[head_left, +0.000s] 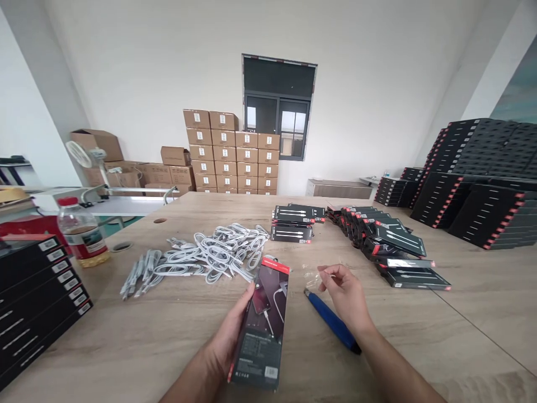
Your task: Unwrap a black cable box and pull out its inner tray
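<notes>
My left hand [229,336] grips a black and red cable box [264,330], its printed back towards me and its red end pointing away. To the right of the box, my right hand [344,294] is closed in a pinch at the fingertips, on what looks like a small piece of clear film [312,275]; similar clear bits lie on the table by the fingers. A blue-handled tool [333,322] with a short metal tip lies just under that hand. Beyond my left hand is a loose pile of coiled white cables [218,252].
Stacked cable boxes [291,232] stand mid-table, with an overlapping row of more boxes [394,240] to the right. Tall box stacks [486,207] fill the far right. At left are a black box stack [37,308], a red-capped bottle [84,235] and a table hole [122,246].
</notes>
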{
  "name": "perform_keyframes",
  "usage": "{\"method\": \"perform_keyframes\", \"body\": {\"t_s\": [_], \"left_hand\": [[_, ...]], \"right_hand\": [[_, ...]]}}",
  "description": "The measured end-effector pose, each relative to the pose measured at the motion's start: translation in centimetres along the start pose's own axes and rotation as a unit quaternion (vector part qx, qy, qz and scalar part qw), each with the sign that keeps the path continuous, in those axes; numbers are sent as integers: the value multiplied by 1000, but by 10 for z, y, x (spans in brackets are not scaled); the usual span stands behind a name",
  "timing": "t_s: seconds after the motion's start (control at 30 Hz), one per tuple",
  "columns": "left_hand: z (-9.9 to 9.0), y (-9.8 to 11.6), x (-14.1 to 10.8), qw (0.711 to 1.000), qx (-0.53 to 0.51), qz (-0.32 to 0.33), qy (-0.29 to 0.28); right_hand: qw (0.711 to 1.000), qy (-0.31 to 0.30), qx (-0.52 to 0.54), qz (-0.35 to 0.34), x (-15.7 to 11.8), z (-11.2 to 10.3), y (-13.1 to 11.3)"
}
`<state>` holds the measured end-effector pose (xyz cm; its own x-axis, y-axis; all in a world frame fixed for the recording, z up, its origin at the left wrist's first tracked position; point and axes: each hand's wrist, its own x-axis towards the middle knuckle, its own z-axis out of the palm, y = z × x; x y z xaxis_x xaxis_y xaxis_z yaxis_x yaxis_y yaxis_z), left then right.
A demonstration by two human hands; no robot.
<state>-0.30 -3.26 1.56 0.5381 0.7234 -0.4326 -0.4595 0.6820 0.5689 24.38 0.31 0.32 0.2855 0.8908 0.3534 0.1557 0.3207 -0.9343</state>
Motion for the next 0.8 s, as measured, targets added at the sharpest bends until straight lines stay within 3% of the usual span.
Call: {"method": "perform_keyframes", "body": {"t_s": [0.3,0.43,0.57,0.7,0.8], "left_hand": [[7,-8,0,994,89,-49,-51],[11,-7,-2,989,113,-66,-73],[5,-10,-4,985,124,-73,-90],[-12,-18,-4,978,148,-61,-136],[-14,-20,-7,972,159,-19,-170]], "right_hand": [[973,-103,147,142,-16,11,-18],[980,-150,100,89,-20,11,-25],[987,-153,45,36,-19,6,-28],[990,-136,44,16,-17,4,-29],[989,-130,54,44,-20,6,-30]]}}
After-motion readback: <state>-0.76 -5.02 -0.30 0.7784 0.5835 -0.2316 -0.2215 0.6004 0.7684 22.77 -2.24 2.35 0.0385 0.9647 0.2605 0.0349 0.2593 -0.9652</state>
